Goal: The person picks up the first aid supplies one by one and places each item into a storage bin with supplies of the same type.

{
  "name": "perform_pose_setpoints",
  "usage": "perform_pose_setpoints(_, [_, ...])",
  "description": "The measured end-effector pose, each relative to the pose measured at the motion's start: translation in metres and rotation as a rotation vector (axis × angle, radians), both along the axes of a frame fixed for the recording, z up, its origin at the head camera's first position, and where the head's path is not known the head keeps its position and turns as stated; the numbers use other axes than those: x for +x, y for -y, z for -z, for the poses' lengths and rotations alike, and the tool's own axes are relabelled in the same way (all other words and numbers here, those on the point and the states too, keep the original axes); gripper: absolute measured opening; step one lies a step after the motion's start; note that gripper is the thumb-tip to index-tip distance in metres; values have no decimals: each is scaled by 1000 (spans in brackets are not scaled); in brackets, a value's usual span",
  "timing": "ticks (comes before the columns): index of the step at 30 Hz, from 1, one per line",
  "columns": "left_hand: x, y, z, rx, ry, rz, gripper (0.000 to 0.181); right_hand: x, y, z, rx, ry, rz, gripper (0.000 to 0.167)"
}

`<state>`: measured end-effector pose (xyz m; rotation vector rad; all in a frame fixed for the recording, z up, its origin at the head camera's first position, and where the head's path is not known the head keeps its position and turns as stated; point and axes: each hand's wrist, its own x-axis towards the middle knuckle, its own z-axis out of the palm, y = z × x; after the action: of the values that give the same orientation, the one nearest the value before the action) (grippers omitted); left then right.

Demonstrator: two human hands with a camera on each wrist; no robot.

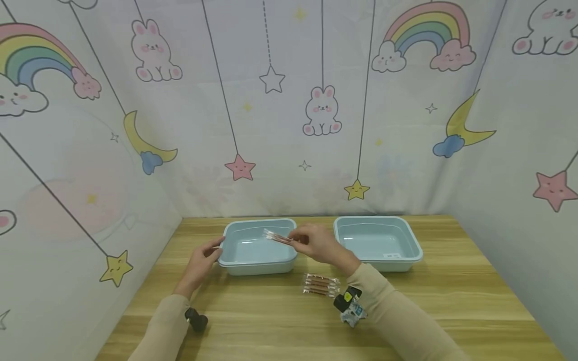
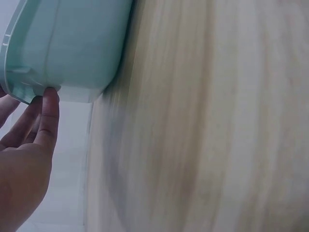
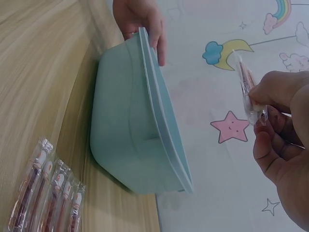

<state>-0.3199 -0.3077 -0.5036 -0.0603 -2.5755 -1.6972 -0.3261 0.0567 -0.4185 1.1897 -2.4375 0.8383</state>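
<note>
The clear-wrapped packet hung over the left basin towards two o'clock, one end pinched between thumb and fingers of the right hand; a light grip seemed best. The left hand loosely held the nine o'clock rim, usefully steadying; more packets lay at four o'clock on the bench

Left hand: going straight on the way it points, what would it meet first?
The left light-blue plastic basin: the left hand has fingers apparently touching its outer side already, so no gap shows.
</note>
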Motion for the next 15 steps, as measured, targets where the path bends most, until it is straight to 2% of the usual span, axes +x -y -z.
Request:
perform_pose_setpoints(8, [-1,-1,-3,33,0,4,44,-4,6,4,-25,23,18,12])
perform_pose_setpoints(15, [-2,0,0,20,1,12,44,-9,12,10,-11,39,39,12])
